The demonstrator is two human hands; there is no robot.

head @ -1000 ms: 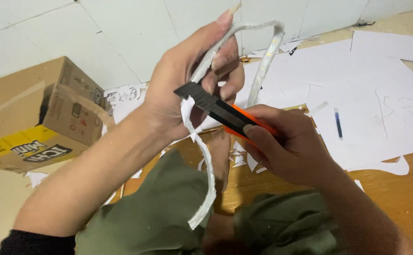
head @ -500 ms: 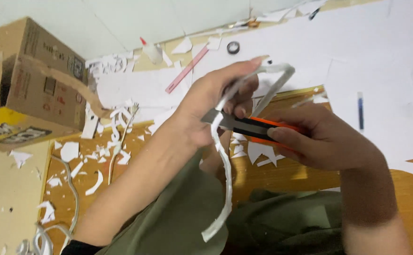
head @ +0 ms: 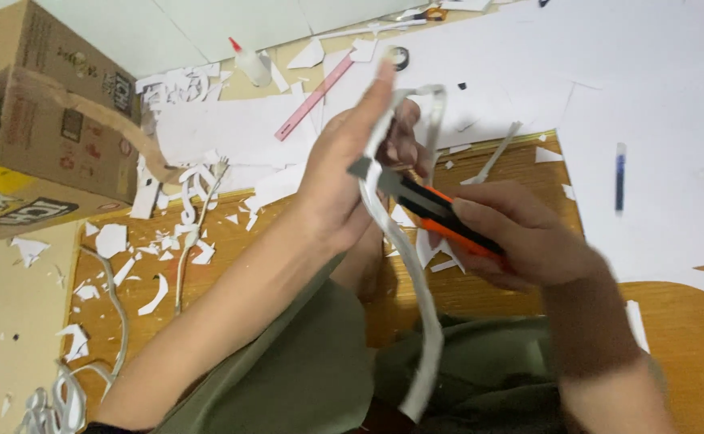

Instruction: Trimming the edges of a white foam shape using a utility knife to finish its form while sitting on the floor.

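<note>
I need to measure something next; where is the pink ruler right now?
In the head view, the pink ruler lies slanted on white sheets at upper centre, between the glue bottle and the left hand.

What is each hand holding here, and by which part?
The left hand holds a white strip near its looped upper end; the rest hangs down. The right hand grips an orange and black utility knife by its handle, blade end at the strip.
</note>
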